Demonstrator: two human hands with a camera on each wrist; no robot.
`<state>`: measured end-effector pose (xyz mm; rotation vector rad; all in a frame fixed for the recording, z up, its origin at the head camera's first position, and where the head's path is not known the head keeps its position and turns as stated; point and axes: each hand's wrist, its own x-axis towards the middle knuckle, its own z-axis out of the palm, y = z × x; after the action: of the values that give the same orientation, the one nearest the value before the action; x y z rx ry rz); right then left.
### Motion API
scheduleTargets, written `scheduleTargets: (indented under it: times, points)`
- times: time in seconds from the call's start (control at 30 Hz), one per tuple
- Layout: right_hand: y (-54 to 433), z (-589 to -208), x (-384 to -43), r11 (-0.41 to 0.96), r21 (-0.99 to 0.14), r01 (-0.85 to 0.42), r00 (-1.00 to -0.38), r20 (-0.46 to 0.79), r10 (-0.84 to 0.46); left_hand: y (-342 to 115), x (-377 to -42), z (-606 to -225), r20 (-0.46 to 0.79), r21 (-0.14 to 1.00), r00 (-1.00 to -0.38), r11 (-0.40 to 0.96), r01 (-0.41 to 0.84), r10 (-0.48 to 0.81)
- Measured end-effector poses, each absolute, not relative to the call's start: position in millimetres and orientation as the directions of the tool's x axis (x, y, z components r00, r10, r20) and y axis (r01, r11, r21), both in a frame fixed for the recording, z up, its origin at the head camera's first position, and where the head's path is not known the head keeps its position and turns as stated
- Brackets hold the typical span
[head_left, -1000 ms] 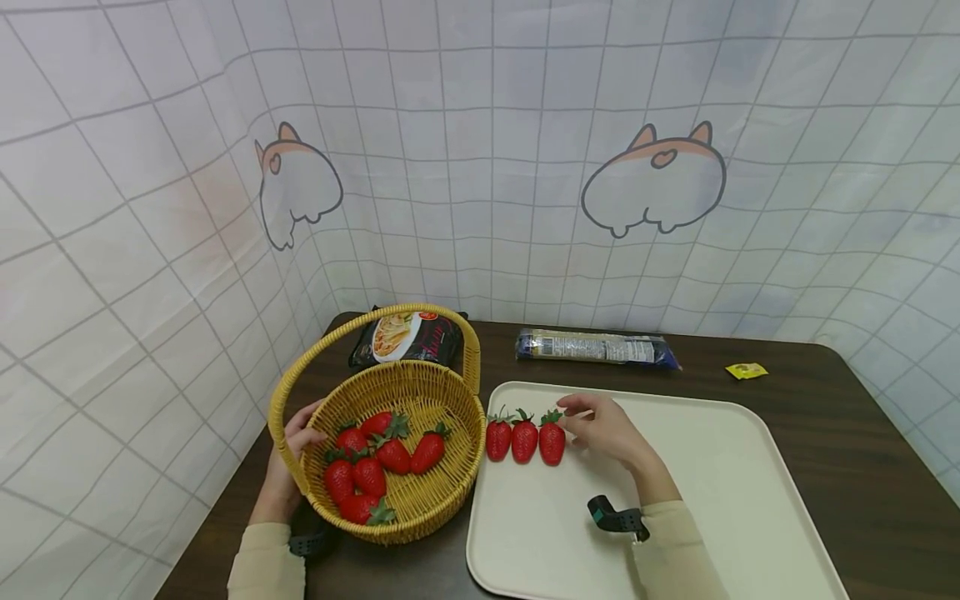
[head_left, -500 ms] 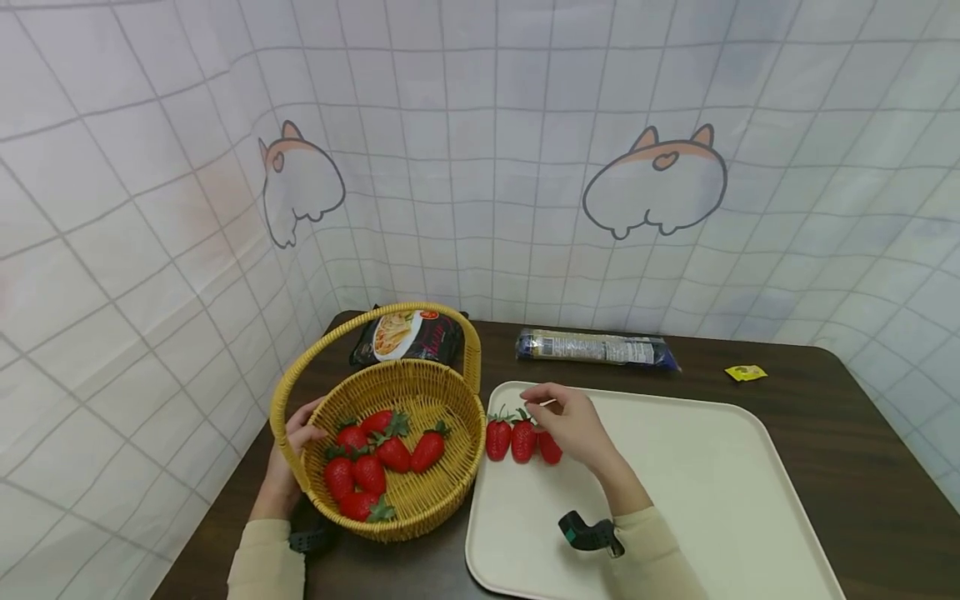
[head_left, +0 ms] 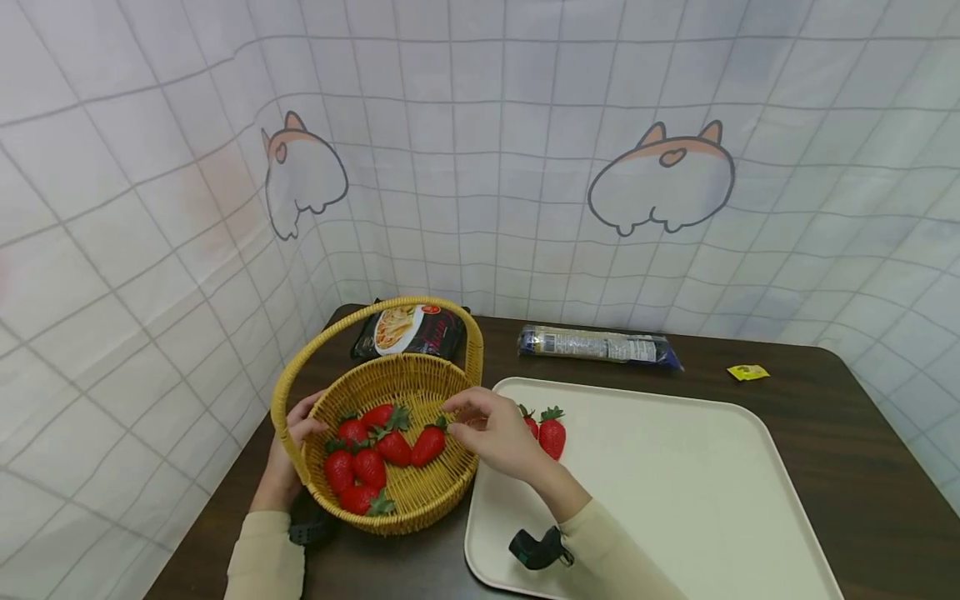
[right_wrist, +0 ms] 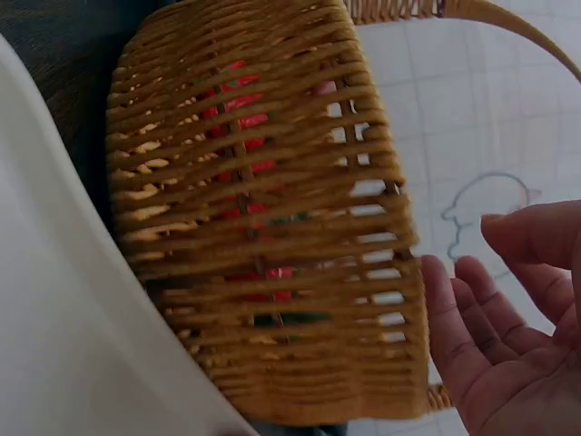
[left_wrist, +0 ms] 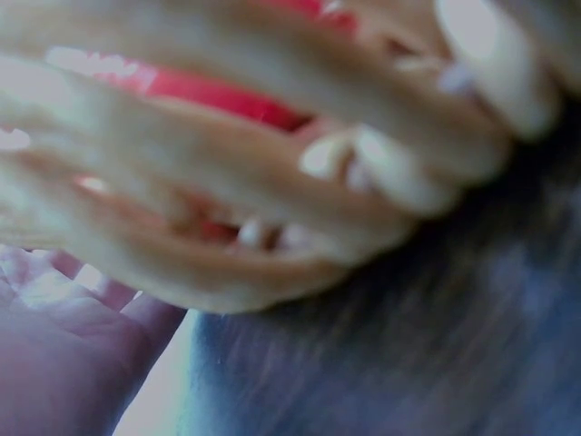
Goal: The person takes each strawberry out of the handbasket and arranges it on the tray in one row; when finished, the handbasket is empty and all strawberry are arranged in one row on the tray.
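In the head view, my left hand (head_left: 296,437) holds the left rim of a yellow wicker basket (head_left: 442,492), thumb over the edge. The left wrist view shows its palm beside the weave, blurred. Several red strawberries (head_left: 368,468) with green leaves lie in the basket. Over the right rim hovers my right hand (head_left: 498,433), fingers bent apart near the rightmost strawberry (head_left: 429,446). In the right wrist view nothing shows between its fingers and thumb. On the cream tray (head_left: 637,483) a strawberry (head_left: 552,435) is visible, and another (head_left: 529,423) is partly hidden behind my right hand.
The basket's tall arched handle (head_left: 300,371) rises above its opening. Behind it lies a black food packet (head_left: 408,332). A long clear-and-blue packet (head_left: 597,345) and a small yellow sachet (head_left: 747,372) lie along the back of the dark table (head_left: 862,450).
My right hand has moved left from the strawberries on the tray to over the basket's right rim. My left hand stays on the basket. The strawberries in the basket look unchanged.
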<state>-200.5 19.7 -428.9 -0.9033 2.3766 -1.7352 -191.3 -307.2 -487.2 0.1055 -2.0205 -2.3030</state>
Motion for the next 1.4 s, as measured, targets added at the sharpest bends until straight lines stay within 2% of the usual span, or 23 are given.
scheduleTargets:
  times: [0.2, 0.37, 0.53, 0.73, 0.87, 1.1, 1.4]
  points:
    - [-2.4, -432.6, -202.5, 0.256, -0.865, -0.431, -0.753, 0.188, -0.630, -307.5, -190.1, -488.6, 0.006, 0.992, -0.995, -0.124, 0.018, -0.100]
    - [-18.3, -431.1, -206.5, 0.319, -0.816, -0.481, -0.670, 0.108, -0.735, -308.6, -189.8, -488.6, -0.004, 0.992, -0.995, -0.127, 0.009, -0.101]
    - [-32.4, -436.1, -214.7, 0.287, -0.816, -0.501, -0.578, 0.069, -0.813, -308.5, -188.9, -490.1, -0.019, 0.987, -0.995, -0.161, -0.003, -0.099]
    - [-40.5, -441.2, -221.8, 0.221, -0.904, -0.367, -0.508, -0.005, -0.861, -306.5, -189.5, -490.4, -0.026, 0.985, -0.994, -0.170, -0.008, -0.104]
    - [-43.1, -443.2, -225.3, 0.233, -0.928, -0.292, -0.455, -0.080, -0.887, -305.8, -189.8, -489.4, -0.030, 0.987, -0.994, -0.161, -0.012, -0.108]
    - [-44.5, -443.3, -228.7, 0.310, -0.891, -0.332, -0.427, -0.151, -0.891, -305.0, -191.2, -487.4, -0.033, 0.990, -0.993, -0.140, -0.017, -0.110]
    - [-47.2, -443.7, -228.4, 0.319, -0.862, -0.395, -0.344, -0.183, -0.921, -306.3, -189.6, -485.5, -0.027, 0.989, -0.994, -0.146, -0.011, -0.107]
